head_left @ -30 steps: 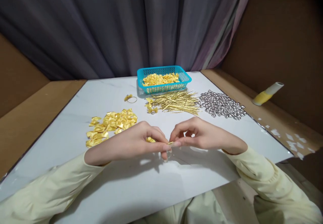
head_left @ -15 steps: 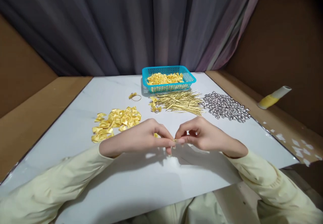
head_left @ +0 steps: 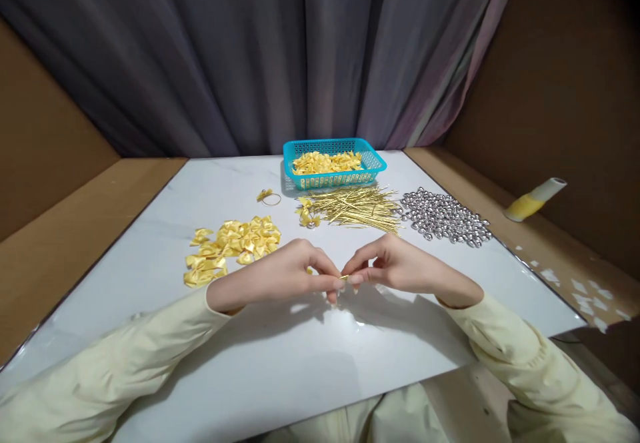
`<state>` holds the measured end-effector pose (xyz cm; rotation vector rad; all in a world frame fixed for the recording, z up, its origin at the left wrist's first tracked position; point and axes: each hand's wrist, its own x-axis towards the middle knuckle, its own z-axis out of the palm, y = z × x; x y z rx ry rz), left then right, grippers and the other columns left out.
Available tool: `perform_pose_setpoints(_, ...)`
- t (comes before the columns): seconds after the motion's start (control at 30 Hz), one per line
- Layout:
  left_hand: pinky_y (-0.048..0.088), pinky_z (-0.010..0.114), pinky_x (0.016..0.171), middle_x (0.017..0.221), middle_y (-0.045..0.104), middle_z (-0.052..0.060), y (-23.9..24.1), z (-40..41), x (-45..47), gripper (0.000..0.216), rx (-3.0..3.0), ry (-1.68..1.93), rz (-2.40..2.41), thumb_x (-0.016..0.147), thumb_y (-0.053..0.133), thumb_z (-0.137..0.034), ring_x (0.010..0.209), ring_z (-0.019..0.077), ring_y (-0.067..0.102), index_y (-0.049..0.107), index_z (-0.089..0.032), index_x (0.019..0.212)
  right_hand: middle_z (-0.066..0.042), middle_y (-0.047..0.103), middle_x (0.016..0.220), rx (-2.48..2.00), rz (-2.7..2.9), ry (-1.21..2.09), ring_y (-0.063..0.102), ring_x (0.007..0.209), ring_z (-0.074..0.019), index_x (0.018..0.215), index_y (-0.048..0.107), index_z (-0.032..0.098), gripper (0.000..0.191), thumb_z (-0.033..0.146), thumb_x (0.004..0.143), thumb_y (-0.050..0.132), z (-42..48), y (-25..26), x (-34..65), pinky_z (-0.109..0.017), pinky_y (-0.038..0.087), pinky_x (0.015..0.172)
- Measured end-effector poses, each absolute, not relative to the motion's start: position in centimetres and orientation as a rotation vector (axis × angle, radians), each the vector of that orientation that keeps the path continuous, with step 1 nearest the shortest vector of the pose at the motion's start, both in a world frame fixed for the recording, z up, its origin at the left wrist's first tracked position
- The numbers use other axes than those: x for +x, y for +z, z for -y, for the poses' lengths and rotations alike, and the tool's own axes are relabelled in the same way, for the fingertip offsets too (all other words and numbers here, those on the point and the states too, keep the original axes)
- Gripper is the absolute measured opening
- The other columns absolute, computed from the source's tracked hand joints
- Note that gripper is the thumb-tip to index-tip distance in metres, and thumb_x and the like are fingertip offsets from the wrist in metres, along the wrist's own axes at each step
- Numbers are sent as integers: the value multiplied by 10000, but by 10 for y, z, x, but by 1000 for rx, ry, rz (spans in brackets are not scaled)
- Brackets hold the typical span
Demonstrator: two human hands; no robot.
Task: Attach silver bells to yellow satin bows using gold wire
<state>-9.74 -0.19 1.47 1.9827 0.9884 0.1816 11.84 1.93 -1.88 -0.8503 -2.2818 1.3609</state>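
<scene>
Gold bit pinched btwn L hand & R hand is mostly covered, too small to tell its exact shape. Yellow scrap behind L hand is nearly all hidden, can't ID it. Curtain is cut off at top edge, L sleeve at L & btm edges, R sleeve nr btm R corner.

The bows look like satin cloth, smooth with a soft sheen. The thin wires have a bright metallic finish, as does the held strip, while the beads gleam like polished metal. The basket looks like smooth plastic, the tabletop is glossy, and the curtain and sleeves are matt cloth.
</scene>
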Motion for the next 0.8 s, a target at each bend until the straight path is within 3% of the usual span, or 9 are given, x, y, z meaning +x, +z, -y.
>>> perform_pose_setpoints(0.4,459,222,708,788,766,35,14,0,-99,279,1944,126,-998,864,614,-359,749,167,658,780,-171,741,-40,751,757,-787,2382,1161,630,644,-115,888,759,125,237,15,804,567,-9,-21,116,-192,430,599)
perform_pose_setpoints(0.8,467,223,714,814,769,33,14,0,-98,288,1942,113,-1004,851,622,-391,757,169,663,777,-173,743,-29,735,691,-863,2350,1246,628,615,-124,865,750,140,159,131,859,592,-11,-16,114,-201,434,566)
